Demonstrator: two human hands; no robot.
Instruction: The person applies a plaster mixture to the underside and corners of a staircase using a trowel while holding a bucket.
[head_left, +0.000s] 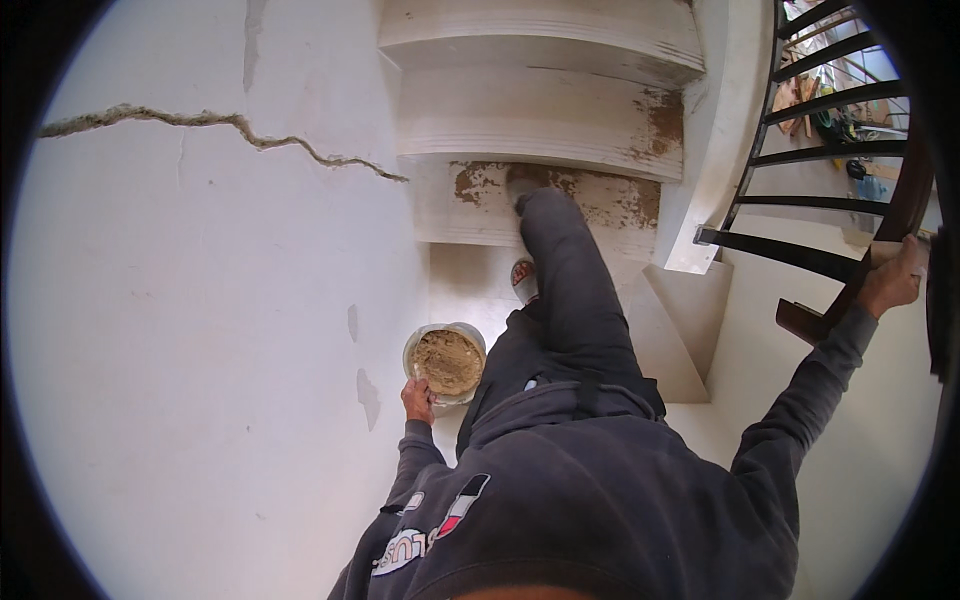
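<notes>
A whitish bucket (409, 352) hangs beside my left leg, close to the wall. Brown, grainy material like sand or mortar (447, 362) fills it to near the rim. My left hand (419, 400) is closed at the bucket's near edge; whether it grips the rim or a handle is hard to tell. Out to the right, my right hand (893, 277) is wrapped round the dark wooden handrail (916, 185) of the stairs. One foot rests on a step ahead, and the other foot, in a sandal (524, 281), is lower down.
White stair steps (540, 120) rise ahead, with brown worn patches on their faces. On the left, the white wall (220, 350) carries a long jagged crack (240, 122). Black balusters (830, 150) line the right side; cluttered items lie below beyond them.
</notes>
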